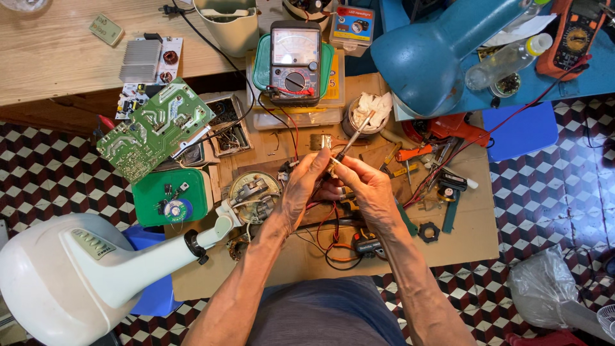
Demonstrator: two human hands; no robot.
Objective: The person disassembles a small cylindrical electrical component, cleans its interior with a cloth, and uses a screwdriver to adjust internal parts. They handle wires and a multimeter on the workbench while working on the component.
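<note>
My left hand [302,188] and my right hand [368,192] meet over the cardboard sheet [474,224] in the middle of the view. Between their fingertips they hold a small part that the fingers mostly hide. My right hand grips a thin soldering iron [354,136] whose metal shaft points up and away toward a tin stuffed with white rag [371,110]. Red and black wires [330,234] loop on the cardboard under my wrists. A round metal mechanism [253,192] lies just left of my left hand.
An analog multimeter [295,63] rests on a green-lidded box behind my hands. A green circuit board [155,128] lies tilted at the left, a green tray [172,195] below it. A white fan body [77,269] sits lower left. A blue lamp shade [426,61] hangs upper right; screwdrivers and pliers [435,157] lie right.
</note>
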